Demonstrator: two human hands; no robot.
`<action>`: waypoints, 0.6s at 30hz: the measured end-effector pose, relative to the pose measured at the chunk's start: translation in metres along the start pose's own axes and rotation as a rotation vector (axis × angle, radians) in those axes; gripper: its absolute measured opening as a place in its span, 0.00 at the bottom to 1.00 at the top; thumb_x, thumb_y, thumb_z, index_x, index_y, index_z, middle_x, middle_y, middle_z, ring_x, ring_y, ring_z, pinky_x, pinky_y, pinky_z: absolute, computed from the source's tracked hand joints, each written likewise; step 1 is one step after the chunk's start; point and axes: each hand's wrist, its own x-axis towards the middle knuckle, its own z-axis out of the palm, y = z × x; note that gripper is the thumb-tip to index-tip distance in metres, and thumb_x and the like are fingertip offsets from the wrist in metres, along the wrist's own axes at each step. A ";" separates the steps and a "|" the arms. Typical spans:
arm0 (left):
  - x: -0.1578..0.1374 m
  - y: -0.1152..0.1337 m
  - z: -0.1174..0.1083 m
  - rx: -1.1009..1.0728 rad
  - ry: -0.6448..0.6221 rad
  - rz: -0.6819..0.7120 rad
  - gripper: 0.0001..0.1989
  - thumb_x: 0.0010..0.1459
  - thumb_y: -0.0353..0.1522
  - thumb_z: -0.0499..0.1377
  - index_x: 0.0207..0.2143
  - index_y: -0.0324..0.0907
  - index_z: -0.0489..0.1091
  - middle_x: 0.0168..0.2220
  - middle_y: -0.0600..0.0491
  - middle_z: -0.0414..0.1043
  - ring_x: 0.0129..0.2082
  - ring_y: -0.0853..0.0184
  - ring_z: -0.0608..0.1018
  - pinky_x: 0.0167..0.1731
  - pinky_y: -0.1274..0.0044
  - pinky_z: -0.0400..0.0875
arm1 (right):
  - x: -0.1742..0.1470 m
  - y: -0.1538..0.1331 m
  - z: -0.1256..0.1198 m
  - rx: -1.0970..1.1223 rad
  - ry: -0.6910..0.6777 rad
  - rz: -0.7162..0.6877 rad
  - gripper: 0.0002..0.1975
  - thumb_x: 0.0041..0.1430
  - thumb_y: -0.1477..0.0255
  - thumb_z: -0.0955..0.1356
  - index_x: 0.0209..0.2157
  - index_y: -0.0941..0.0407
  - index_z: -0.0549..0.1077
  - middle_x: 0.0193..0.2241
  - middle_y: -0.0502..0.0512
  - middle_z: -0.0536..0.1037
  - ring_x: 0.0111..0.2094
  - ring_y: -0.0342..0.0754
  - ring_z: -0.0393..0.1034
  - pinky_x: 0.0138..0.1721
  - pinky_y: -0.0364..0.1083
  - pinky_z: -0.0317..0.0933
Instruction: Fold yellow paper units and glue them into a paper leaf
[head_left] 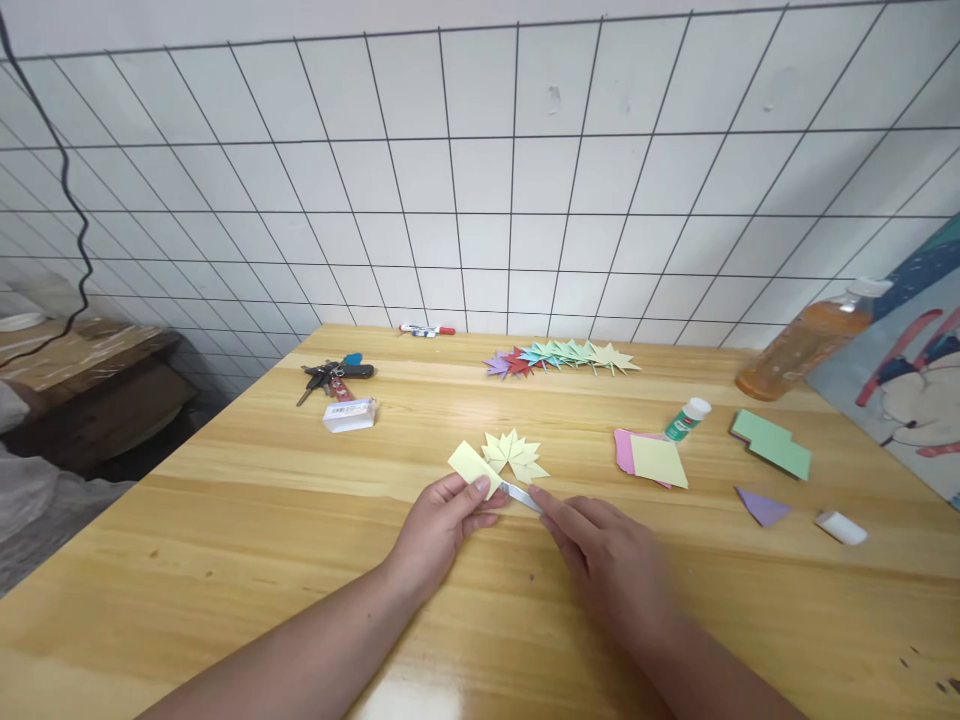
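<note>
My left hand (442, 520) pinches a folded pale yellow paper (472, 465) between thumb and fingers, just above the wooden table. From the right, my right hand (600, 540) grips a knife whose flat silver blade (523, 497) reaches to the paper's lower right corner. Its handle is hidden in my fingers. Right behind the paper lies a fan of pointed pale yellow folded pieces (514, 455), partly covered by it.
Folded paper stars (562, 355) in several colours lie at the back. Keys (334, 375) and a small white box (349, 415) are left. Toward the right are a glue stick (686, 420), pink and yellow sheets (656, 462), green paper (772, 445), a purple triangle (763, 506) and a bottle (810, 340).
</note>
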 end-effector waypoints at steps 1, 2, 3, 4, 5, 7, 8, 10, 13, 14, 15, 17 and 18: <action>-0.001 0.000 0.000 0.017 -0.010 -0.003 0.12 0.50 0.36 0.63 0.35 0.37 0.75 0.35 0.45 0.77 0.37 0.63 0.76 0.34 0.78 0.69 | 0.000 0.000 0.000 -0.001 0.005 0.003 0.17 0.63 0.71 0.59 0.53 0.49 0.66 0.30 0.52 0.76 0.30 0.45 0.69 0.30 0.42 0.59; -0.001 0.000 0.001 0.030 -0.021 -0.007 0.12 0.50 0.36 0.63 0.35 0.37 0.75 0.34 0.45 0.77 0.37 0.63 0.76 0.34 0.78 0.68 | 0.000 0.000 -0.001 0.000 0.006 0.004 0.17 0.63 0.71 0.59 0.53 0.49 0.66 0.30 0.52 0.76 0.30 0.45 0.69 0.30 0.42 0.59; -0.002 0.001 0.001 0.034 -0.035 -0.013 0.11 0.50 0.35 0.63 0.35 0.37 0.75 0.34 0.46 0.77 0.37 0.64 0.77 0.34 0.79 0.68 | 0.000 0.000 -0.001 0.001 0.007 0.003 0.17 0.64 0.71 0.59 0.53 0.49 0.66 0.30 0.52 0.76 0.31 0.45 0.69 0.30 0.42 0.59; -0.002 0.001 0.001 0.030 -0.050 -0.019 0.10 0.50 0.34 0.63 0.34 0.37 0.75 0.33 0.46 0.77 0.37 0.64 0.77 0.34 0.79 0.68 | 0.000 0.000 0.000 0.003 0.007 0.000 0.17 0.64 0.71 0.59 0.53 0.49 0.66 0.31 0.52 0.76 0.31 0.45 0.69 0.31 0.42 0.60; -0.002 0.001 0.001 0.017 -0.064 -0.021 0.09 0.49 0.33 0.63 0.33 0.37 0.75 0.33 0.47 0.77 0.36 0.65 0.77 0.34 0.79 0.68 | 0.000 0.000 0.000 0.004 0.007 -0.002 0.17 0.64 0.72 0.59 0.53 0.49 0.65 0.31 0.52 0.76 0.31 0.45 0.69 0.31 0.42 0.60; -0.003 0.002 0.000 -0.030 -0.080 -0.015 0.08 0.48 0.30 0.65 0.33 0.38 0.75 0.31 0.49 0.77 0.34 0.67 0.77 0.36 0.79 0.69 | 0.000 -0.001 0.001 0.004 0.006 -0.013 0.18 0.63 0.72 0.59 0.53 0.49 0.65 0.31 0.52 0.76 0.31 0.45 0.68 0.31 0.43 0.59; -0.002 0.002 0.000 -0.058 -0.079 -0.010 0.10 0.47 0.30 0.65 0.35 0.38 0.75 0.31 0.49 0.77 0.33 0.68 0.77 0.37 0.77 0.69 | 0.000 -0.002 0.001 0.004 0.004 -0.017 0.18 0.63 0.72 0.59 0.54 0.49 0.65 0.31 0.52 0.76 0.31 0.45 0.68 0.31 0.43 0.59; -0.001 0.002 -0.001 -0.103 -0.066 -0.005 0.12 0.48 0.30 0.65 0.37 0.38 0.74 0.32 0.49 0.77 0.33 0.68 0.76 0.40 0.75 0.69 | 0.001 -0.003 0.001 0.003 -0.004 -0.019 0.18 0.63 0.73 0.59 0.53 0.49 0.65 0.31 0.52 0.76 0.31 0.45 0.68 0.31 0.43 0.59; 0.001 0.001 -0.002 -0.127 -0.043 -0.021 0.10 0.49 0.31 0.64 0.35 0.36 0.75 0.34 0.48 0.76 0.36 0.67 0.76 0.44 0.73 0.68 | 0.001 -0.003 0.001 0.001 -0.008 -0.023 0.18 0.63 0.73 0.59 0.53 0.49 0.65 0.31 0.51 0.76 0.31 0.45 0.68 0.31 0.42 0.59; 0.002 0.000 -0.003 -0.132 -0.040 -0.027 0.09 0.50 0.31 0.64 0.33 0.35 0.75 0.34 0.49 0.76 0.37 0.67 0.76 0.45 0.73 0.68 | 0.000 -0.004 0.001 0.001 -0.007 -0.026 0.18 0.63 0.73 0.59 0.53 0.48 0.65 0.31 0.51 0.76 0.31 0.45 0.68 0.31 0.42 0.59; 0.003 -0.001 -0.003 -0.136 -0.040 -0.033 0.08 0.50 0.31 0.64 0.33 0.35 0.75 0.34 0.49 0.76 0.37 0.67 0.76 0.46 0.74 0.68 | 0.000 -0.004 0.001 0.000 -0.005 -0.027 0.18 0.63 0.73 0.59 0.53 0.48 0.65 0.31 0.51 0.76 0.31 0.45 0.68 0.30 0.43 0.59; 0.004 -0.001 -0.004 -0.136 -0.054 -0.041 0.07 0.50 0.30 0.64 0.32 0.35 0.75 0.33 0.50 0.77 0.37 0.67 0.76 0.46 0.74 0.68 | 0.000 -0.004 0.000 -0.001 0.003 -0.022 0.17 0.63 0.72 0.59 0.53 0.48 0.65 0.31 0.51 0.76 0.31 0.45 0.68 0.30 0.43 0.58; 0.005 -0.001 -0.005 -0.132 -0.065 -0.043 0.07 0.50 0.30 0.64 0.32 0.35 0.75 0.33 0.49 0.77 0.38 0.67 0.75 0.46 0.74 0.67 | 0.000 -0.004 0.000 0.000 0.006 -0.021 0.17 0.63 0.72 0.59 0.53 0.48 0.66 0.31 0.51 0.76 0.30 0.45 0.68 0.30 0.43 0.58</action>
